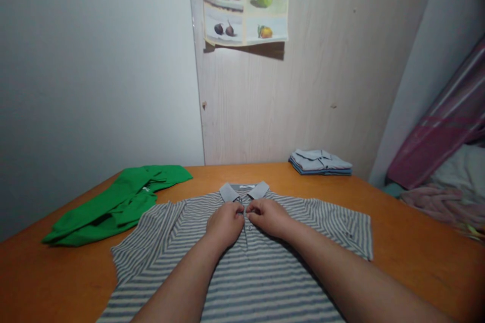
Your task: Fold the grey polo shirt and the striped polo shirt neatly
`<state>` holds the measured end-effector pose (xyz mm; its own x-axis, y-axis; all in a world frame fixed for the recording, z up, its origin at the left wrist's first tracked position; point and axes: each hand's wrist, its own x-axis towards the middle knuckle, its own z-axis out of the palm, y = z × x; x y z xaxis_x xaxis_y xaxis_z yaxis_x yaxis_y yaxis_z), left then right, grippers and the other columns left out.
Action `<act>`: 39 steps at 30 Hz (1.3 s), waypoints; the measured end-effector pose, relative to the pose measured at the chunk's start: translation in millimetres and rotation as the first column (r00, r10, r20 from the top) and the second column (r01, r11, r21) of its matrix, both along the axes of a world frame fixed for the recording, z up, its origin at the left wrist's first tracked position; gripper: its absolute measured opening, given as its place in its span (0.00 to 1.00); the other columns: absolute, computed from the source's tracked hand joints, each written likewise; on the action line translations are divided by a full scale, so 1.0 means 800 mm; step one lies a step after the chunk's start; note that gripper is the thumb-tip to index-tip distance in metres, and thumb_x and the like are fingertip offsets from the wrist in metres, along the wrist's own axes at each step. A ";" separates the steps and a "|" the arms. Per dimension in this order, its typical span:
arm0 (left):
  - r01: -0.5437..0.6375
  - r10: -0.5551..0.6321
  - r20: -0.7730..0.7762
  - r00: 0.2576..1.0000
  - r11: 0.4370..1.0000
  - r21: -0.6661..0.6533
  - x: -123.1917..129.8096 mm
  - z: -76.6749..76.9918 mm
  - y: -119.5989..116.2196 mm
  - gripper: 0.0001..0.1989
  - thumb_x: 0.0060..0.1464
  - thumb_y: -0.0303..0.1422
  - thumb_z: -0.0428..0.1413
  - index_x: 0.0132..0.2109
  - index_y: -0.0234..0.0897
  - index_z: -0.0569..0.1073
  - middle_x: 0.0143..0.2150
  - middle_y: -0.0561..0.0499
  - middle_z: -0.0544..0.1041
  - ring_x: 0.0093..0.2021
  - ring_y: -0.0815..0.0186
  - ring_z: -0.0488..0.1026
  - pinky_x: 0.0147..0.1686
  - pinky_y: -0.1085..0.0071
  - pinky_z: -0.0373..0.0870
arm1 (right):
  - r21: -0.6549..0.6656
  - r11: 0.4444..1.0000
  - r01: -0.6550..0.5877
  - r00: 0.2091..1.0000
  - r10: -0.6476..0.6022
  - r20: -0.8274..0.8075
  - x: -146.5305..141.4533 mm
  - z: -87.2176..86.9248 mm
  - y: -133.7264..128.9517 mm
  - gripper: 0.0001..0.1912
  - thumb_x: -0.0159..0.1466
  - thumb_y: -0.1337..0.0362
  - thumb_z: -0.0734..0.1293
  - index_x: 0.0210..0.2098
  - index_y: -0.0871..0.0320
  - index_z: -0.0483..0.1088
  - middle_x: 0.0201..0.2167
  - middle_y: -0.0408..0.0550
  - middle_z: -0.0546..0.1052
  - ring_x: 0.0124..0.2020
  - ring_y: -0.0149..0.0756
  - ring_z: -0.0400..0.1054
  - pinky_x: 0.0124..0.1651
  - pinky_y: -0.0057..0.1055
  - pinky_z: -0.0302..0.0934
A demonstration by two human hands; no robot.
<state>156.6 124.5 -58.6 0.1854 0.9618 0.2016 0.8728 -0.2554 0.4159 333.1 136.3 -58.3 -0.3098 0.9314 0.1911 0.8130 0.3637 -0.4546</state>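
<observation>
A grey-and-white striped polo shirt (265, 282) lies spread face up on the table, its plain grey collar (259, 191) toward the far side. My left hand (226, 223) pinches the left edge of the button placket just below the collar. Opposite it, my right hand (270, 217) has its fingertips closed on the placket's other edge. A small button (249, 228) shows below my fingers. Both short sleeves are spread out to the sides. My fingertips partly hide the upper placket.
A crumpled green garment (109, 202) lies at the table's left, close to the striped sleeve. Folded shirts (320, 160) are stacked at the back right of the orange table (401, 262). Beyond the right edge are piled cloths (447, 202) and a pink plastic-covered item (435, 126).
</observation>
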 end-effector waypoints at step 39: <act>0.276 0.081 0.753 0.653 0.900 -0.336 -0.004 0.006 0.023 0.06 0.44 0.29 0.55 0.33 0.37 0.66 0.21 0.58 0.69 0.22 0.72 0.65 0.25 0.76 0.58 | 0.109 0.994 0.009 0.904 0.038 -0.426 -0.014 -0.032 0.019 0.06 0.58 0.65 0.67 0.33 0.56 0.77 0.30 0.42 0.78 0.33 0.33 0.69 0.36 0.26 0.57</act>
